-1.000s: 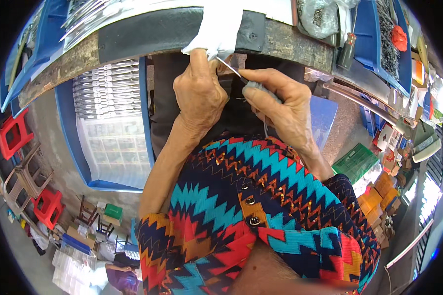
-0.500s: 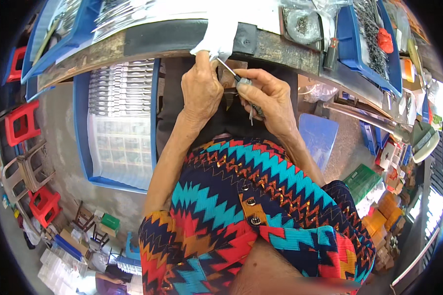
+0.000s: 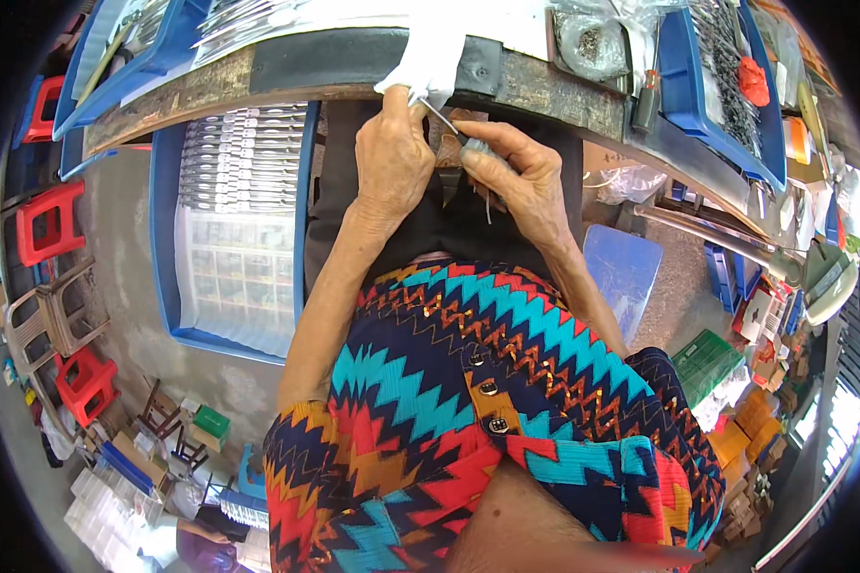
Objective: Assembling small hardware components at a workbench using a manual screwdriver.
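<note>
A strip of white cloth (image 3: 430,57) hangs over the bench edge in front of me. My left hand (image 3: 394,158) is closed at its lower end, pinching the cloth between thumb and fingers. Between the fingers and thumb of my right hand (image 3: 518,172) is a slim tool with a metal shaft (image 3: 438,114) and a grey grip. Its shaft slants up and left, with the tip at the cloth beside my left fingertips. A thin grey piece hangs below my right fingers. Whether a small part lies inside the left hand's pinch is hidden.
The worn wooden bench edge (image 3: 167,113) crosses ahead. Blue trays (image 3: 680,81) of metal pieces stand on it, with a dark-handled screwdriver (image 3: 646,100) at right. Below left is a blue crate (image 3: 164,258) holding rows of metal handles. Red stools (image 3: 50,224) stand farther left.
My right hand has shifted slightly, turning the tool so its shaft slants more steeply. The left hand stays at the cloth. The whole view has moved a little.
</note>
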The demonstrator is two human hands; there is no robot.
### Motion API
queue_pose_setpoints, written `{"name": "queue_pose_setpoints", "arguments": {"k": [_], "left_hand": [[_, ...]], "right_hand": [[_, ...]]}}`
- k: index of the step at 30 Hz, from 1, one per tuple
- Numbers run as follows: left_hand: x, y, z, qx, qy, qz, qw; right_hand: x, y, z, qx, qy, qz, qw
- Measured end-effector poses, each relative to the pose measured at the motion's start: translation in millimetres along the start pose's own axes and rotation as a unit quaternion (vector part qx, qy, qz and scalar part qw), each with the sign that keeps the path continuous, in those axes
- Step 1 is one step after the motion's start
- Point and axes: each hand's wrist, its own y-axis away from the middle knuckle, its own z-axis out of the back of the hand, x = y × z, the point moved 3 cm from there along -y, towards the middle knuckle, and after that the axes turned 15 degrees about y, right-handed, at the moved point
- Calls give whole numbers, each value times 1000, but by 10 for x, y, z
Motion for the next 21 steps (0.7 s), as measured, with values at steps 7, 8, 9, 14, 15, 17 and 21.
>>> {"name": "queue_pose_setpoints", "arguments": {"k": [7, 8, 9, 14, 15, 17, 21], "left_hand": [[-1, 7, -2, 2, -21, -7, 1000], [11, 9, -8, 4, -24, -9, 1000], [17, 13, -11, 6, -26, -11, 1000], [-21, -11, 16, 20, -33, -7, 999], [-35, -14, 10, 33, -48, -4, 998], [-31, -20, 6, 36, -56, -6, 998], [0, -10, -3, 55, -82, -10, 995]], "right_hand": [[57, 4, -1, -37, 177, 95, 979], [79, -5, -7, -78, 232, 178, 953], [115, 7, -17, -118, 283, 260, 916], [286, 87, -87, -118, 472, 236, 841], [308, 97, -89, -120, 510, 234, 819], [350, 110, -73, -121, 554, 253, 784], [468, 95, -35, -123, 663, 336, 657]]}}
